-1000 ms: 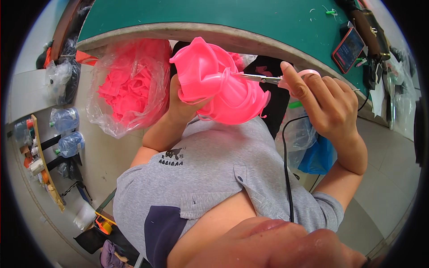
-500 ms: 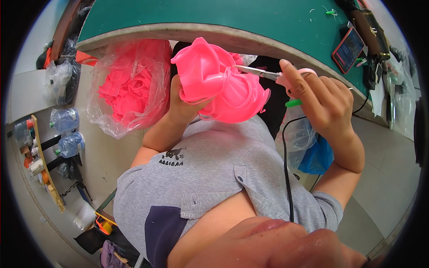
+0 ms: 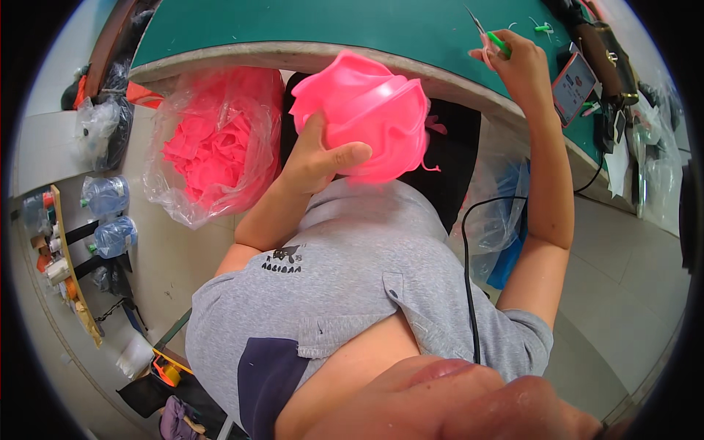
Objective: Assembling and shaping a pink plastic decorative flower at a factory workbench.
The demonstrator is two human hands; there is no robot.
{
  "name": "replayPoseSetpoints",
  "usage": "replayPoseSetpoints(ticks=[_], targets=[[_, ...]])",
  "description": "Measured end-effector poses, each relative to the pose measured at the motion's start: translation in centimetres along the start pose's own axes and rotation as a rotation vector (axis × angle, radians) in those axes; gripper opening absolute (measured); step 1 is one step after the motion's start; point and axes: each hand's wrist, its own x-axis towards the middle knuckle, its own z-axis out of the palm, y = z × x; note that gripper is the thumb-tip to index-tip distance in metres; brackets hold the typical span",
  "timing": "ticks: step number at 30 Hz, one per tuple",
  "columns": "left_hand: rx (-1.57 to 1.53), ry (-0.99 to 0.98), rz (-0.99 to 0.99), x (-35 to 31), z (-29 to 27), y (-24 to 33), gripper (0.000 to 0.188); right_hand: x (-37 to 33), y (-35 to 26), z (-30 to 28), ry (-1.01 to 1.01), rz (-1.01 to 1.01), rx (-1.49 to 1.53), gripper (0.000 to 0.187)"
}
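My left hand (image 3: 315,160) grips a bunched piece of glossy pink soft plastic (image 3: 378,110) in front of my chest, the thumb lying across its near side. A thin pink strand hangs from its right edge. Over the green table, to the right, my right hand (image 3: 526,70) is closed on small scissors (image 3: 487,53) with pale pink handles, blades pointing away from me. A green stick-like piece (image 3: 499,44) shows in the same hand; its kind is unclear. The fingers of my left hand behind the plastic are hidden.
A clear bag of pink pieces (image 3: 205,158) stands left of my lap. The green table's edge (image 3: 330,50) runs across ahead. A phone (image 3: 576,88) leans at the right, near a dark cable (image 3: 469,271). A blue bag (image 3: 506,257) hangs below.
My right hand has carried the scissors away from the pink plastic, forward and up over the table. My left hand has turned the plastic, and its thumb now shows in front.
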Motion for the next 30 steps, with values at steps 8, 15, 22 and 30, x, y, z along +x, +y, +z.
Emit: replayPoseSetpoints(ticks=[8,15,22,30], targets=[[-0.424,0.142,-0.200,0.7,-0.6,-1.0,0.053,-2.3,-5.2,1.0,0.105,-0.130,0.387,0.017],[-0.656,0.073,-0.198,1.1,0.2,-0.6,0.054,-7.7,-11.4,1.5,0.036,-0.414,0.686,0.007],[-0.593,-0.161,-0.113,0.7,-0.5,-0.7,0.063,-7.1,-10.2,1.5,0.256,-0.070,1.396,0.050],[-0.279,-0.020,0.037,0.9,0.9,-0.8,0.060,-8.6,-11.4,1.0,0.224,-0.064,1.368,0.018]])
